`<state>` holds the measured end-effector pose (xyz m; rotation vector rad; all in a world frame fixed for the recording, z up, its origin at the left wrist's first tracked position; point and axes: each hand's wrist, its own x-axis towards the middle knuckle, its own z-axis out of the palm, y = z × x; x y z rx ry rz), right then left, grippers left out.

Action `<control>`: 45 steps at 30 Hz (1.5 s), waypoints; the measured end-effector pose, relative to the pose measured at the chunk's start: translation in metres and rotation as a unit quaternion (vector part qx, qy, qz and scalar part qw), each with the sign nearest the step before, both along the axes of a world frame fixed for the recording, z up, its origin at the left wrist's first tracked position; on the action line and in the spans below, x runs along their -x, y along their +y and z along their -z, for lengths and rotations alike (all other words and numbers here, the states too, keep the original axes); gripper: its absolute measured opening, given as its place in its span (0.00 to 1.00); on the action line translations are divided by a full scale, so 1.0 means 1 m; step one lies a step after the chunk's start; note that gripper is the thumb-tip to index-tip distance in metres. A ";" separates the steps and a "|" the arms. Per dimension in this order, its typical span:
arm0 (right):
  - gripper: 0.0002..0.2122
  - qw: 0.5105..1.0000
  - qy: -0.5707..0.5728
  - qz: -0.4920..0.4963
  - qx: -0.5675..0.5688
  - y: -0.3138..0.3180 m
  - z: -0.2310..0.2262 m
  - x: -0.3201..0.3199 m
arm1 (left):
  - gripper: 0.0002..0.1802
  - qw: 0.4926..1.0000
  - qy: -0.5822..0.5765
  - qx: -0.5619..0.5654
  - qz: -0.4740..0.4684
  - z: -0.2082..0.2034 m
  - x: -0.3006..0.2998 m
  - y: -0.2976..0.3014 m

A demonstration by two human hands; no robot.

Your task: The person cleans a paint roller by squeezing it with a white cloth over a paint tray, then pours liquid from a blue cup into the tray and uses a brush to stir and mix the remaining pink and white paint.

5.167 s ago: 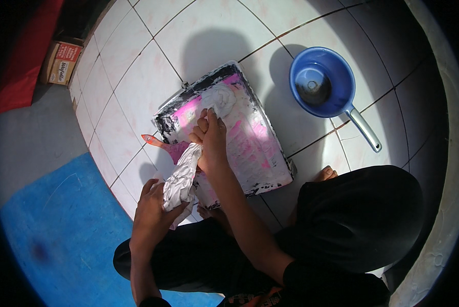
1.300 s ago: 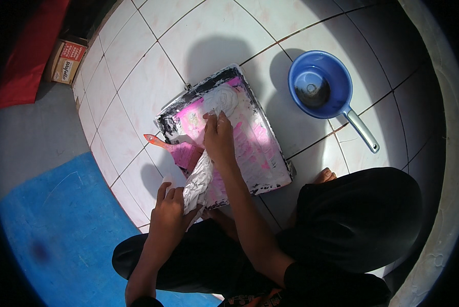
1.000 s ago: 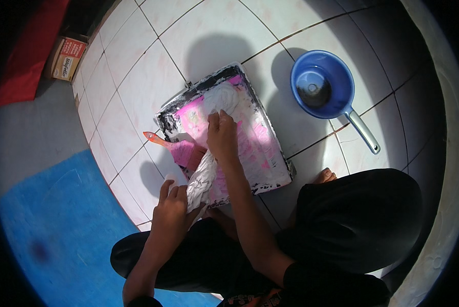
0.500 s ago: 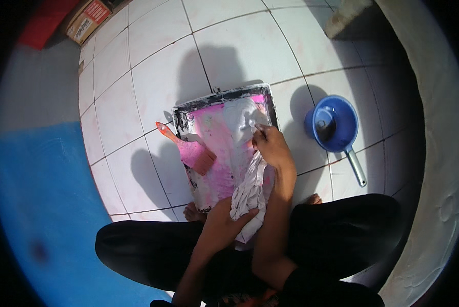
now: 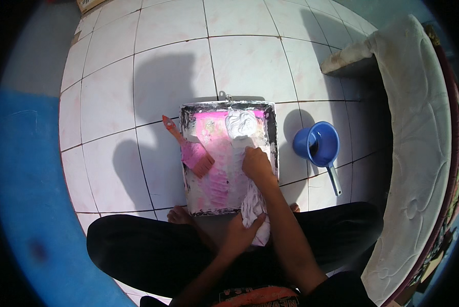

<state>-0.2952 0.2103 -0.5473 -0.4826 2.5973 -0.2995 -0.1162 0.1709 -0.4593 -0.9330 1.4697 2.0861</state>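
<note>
A paint tray point(image 5: 182, 179) smeared pink and white, with a black-stained rim, lies on the floor before me. Thick white paste point(image 5: 241, 124) is heaped in its far right part. My right hand point(image 5: 258, 163) is closed over the tray on the upper end of a crumpled white plastic bag point(image 5: 251, 200), whose pale flat end seems to stick out toward the paste. Lower down, at the tray's near edge, my left hand point(image 5: 239, 234) grips the bag's bottom part. My right forearm hides some of the bag. A paintbrush point(image 5: 193, 153) with pink-smeared ferrule lies across the tray's left rim.
Right of the tray a blue dipper point(image 5: 317, 143) with dark liquid inside stands on the white tiles point(image 5: 168, 77). A pale cushioned piece of furniture point(image 5: 416, 128) lines the right side. The blue and grey wall point(image 5: 30, 153) is at the left. My crossed legs border the tray's near side.
My right hand has drawn back toward me, away from the white paste. The left hand still grips the bag. The view has shifted, showing more of the furniture at right.
</note>
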 end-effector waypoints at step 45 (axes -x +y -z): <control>0.10 0.872 0.208 0.096 0.433 0.141 -0.078 0.381 | 0.30 0.900 0.243 0.360 -0.025 -0.018 0.026 0.002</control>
